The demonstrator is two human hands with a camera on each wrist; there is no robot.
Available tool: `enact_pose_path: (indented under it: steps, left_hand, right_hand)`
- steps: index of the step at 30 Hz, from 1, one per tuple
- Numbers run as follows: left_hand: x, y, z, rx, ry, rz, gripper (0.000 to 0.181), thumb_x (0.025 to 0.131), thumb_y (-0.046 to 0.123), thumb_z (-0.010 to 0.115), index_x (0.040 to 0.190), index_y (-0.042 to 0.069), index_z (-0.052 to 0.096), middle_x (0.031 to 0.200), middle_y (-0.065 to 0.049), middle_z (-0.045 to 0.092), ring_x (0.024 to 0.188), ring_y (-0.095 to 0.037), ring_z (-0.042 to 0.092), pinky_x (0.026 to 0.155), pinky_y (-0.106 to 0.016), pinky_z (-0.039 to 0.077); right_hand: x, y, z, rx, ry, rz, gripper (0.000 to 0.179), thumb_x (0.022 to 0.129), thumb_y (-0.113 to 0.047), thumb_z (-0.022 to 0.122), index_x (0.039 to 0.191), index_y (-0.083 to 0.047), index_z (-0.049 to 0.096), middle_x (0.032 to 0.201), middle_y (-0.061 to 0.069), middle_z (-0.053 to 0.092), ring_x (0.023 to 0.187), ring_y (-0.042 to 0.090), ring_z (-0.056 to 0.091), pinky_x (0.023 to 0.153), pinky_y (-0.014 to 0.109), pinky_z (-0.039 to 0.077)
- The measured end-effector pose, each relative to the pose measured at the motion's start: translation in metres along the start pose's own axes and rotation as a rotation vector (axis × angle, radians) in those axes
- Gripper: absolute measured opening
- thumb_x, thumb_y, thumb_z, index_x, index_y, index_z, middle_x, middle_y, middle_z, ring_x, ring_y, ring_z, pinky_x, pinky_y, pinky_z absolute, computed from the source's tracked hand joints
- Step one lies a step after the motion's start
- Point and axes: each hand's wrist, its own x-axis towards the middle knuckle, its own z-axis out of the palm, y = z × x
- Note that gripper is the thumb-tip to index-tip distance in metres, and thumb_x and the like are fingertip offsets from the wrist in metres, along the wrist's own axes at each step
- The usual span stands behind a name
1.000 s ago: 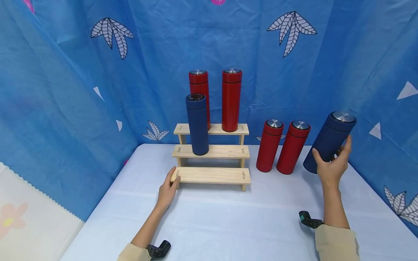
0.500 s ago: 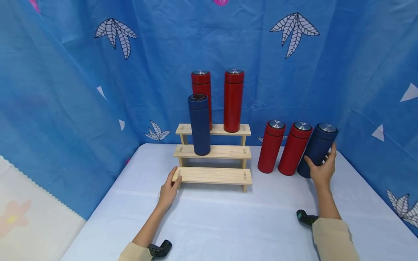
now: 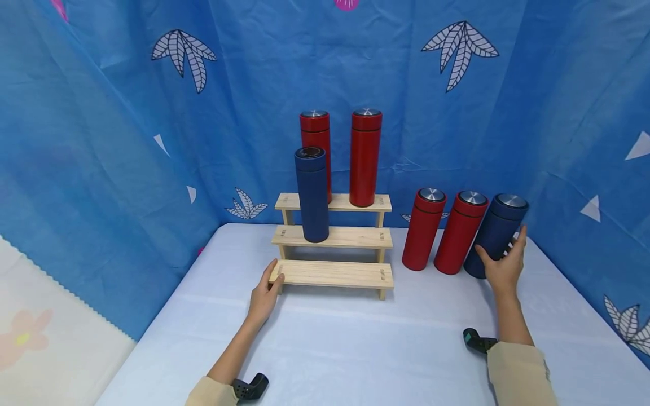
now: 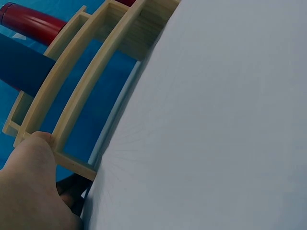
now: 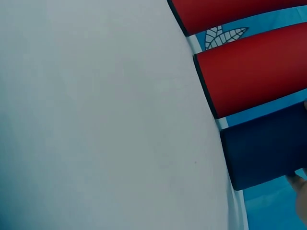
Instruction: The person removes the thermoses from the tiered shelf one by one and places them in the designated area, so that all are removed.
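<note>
With my right hand (image 3: 504, 272) I hold a blue thermos (image 3: 495, 237), fingers and thumb around its sides. It stands on the table at the right of the head view, beside a red thermos (image 3: 459, 237); the right wrist view shows its base on the cloth. My left hand (image 3: 261, 296) grips the left end of the bottom step of a three-step wooden stand (image 3: 330, 273). On the middle step stands another blue thermos (image 3: 312, 197). Two red thermoses, a left one (image 3: 323, 135) partly hidden and a right one (image 3: 364, 160), stand on the top step.
A further red thermos (image 3: 423, 231) stands on the table between the stand and the others. White cloth covers the table (image 3: 376, 349). Blue patterned curtain (image 3: 386, 56) hangs behind and along both sides.
My right hand has moved left with the blue thermos, which came down from a tilt to stand beside the red one. My left hand keeps its grip on the stand.
</note>
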Motion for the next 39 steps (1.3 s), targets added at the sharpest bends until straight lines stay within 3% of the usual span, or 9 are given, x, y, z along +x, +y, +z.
enact_pose_path:
  steps: [3, 7, 13, 17, 23, 27, 30, 34, 39]
  left_hand:
    - [0.001, 0.0, 0.0, -0.001, 0.01, 0.019, 0.061, 0.094, 0.051, 0.043, 0.146, 0.024, 0.028, 0.144, -0.015, 0.035, 0.122, -0.036, 0.043, 0.093, -0.052, 0.039]
    - [0.001, 0.0, 0.0, 0.0, 0.013, 0.025, 0.06, 0.094, 0.051, 0.043, 0.146, 0.024, 0.028, 0.143, -0.016, 0.035, 0.121, -0.037, 0.044, 0.092, -0.052, 0.039]
    - [-0.001, 0.0, 0.0, 0.01, 0.002, 0.013, 0.06, 0.094, 0.051, 0.043, 0.146, 0.025, 0.027, 0.143, -0.016, 0.035, 0.122, -0.037, 0.042, 0.093, -0.053, 0.038]
    - [-0.001, 0.0, 0.0, 0.01, 0.006, 0.017, 0.06, 0.095, 0.05, 0.043, 0.146, 0.022, 0.028, 0.143, -0.017, 0.036, 0.122, -0.038, 0.043, 0.093, -0.053, 0.038]
    - [0.001, 0.002, -0.001, 0.013, 0.007, 0.017, 0.062, 0.095, 0.05, 0.042, 0.146, 0.02, 0.028, 0.143, -0.017, 0.036, 0.118, -0.037, 0.047, 0.09, -0.051, 0.041]
    - [0.0, 0.002, -0.001, 0.018, -0.002, 0.008, 0.061, 0.095, 0.051, 0.042, 0.146, 0.022, 0.027, 0.143, -0.016, 0.035, 0.119, -0.037, 0.046, 0.09, -0.051, 0.041]
    - [0.0, 0.003, -0.001, 0.019, -0.005, 0.002, 0.061, 0.095, 0.051, 0.042, 0.146, 0.022, 0.026, 0.144, -0.016, 0.035, 0.12, -0.037, 0.045, 0.091, -0.051, 0.04]
    - [0.0, 0.003, -0.002, 0.019, -0.004, 0.001, 0.061, 0.095, 0.051, 0.042, 0.146, 0.021, 0.027, 0.144, -0.016, 0.035, 0.121, -0.038, 0.044, 0.091, -0.052, 0.04]
    - [-0.001, 0.003, -0.002, 0.022, -0.008, 0.004, 0.062, 0.094, 0.051, 0.042, 0.146, 0.021, 0.027, 0.142, -0.017, 0.037, 0.115, -0.036, 0.049, 0.088, -0.05, 0.043]
  right_hand:
    - [-0.002, -0.004, -0.001, 0.038, 0.028, 0.023, 0.096, 0.079, -0.015, 0.073, 0.149, -0.022, 0.007, 0.146, 0.008, 0.027, 0.13, 0.026, 0.032, 0.105, 0.045, 0.027]
    - [-0.002, -0.021, -0.004, 0.088, 0.15, -0.053, 0.086, 0.08, -0.017, 0.071, 0.146, -0.018, 0.015, 0.139, 0.003, 0.033, 0.127, 0.014, 0.031, 0.104, 0.032, 0.025]
    - [-0.005, -0.1, -0.004, 0.182, 0.339, -0.222, 0.054, 0.081, -0.008, 0.064, 0.129, -0.006, 0.038, 0.126, 0.007, 0.046, 0.118, 0.015, 0.04, 0.098, 0.03, 0.029]
    - [-0.008, -0.142, 0.014, 0.265, 0.347, -0.341, 0.038, 0.08, -0.01, 0.063, 0.116, -0.005, 0.05, 0.116, 0.012, 0.056, 0.111, 0.017, 0.048, 0.094, 0.028, 0.034]
    - [-0.04, -0.196, 0.06, 0.416, 0.15, -0.469, 0.037, 0.077, 0.005, 0.062, 0.111, 0.011, 0.051, 0.11, 0.022, 0.058, 0.102, 0.029, 0.054, 0.09, 0.036, 0.041]
    - [-0.07, -0.22, 0.091, 0.429, -0.027, -0.535, 0.046, 0.073, 0.015, 0.063, 0.115, 0.019, 0.043, 0.112, 0.029, 0.053, 0.1, 0.04, 0.051, 0.085, 0.044, 0.043]
    - [-0.081, -0.22, 0.123, 0.461, -0.13, -0.532, 0.055, 0.073, 0.015, 0.065, 0.122, 0.015, 0.041, 0.118, 0.026, 0.051, 0.102, 0.043, 0.05, 0.082, 0.049, 0.043]
    - [-0.089, -0.219, 0.165, 0.482, -0.253, -0.475, 0.068, 0.076, 0.003, 0.071, 0.133, 0.005, 0.034, 0.128, 0.016, 0.047, 0.11, 0.039, 0.047, 0.086, 0.05, 0.043]
    - [-0.092, -0.235, 0.201, 0.463, -0.402, -0.428, 0.084, 0.08, -0.014, 0.073, 0.145, -0.009, 0.022, 0.14, 0.009, 0.037, 0.121, 0.034, 0.042, 0.095, 0.045, 0.04]
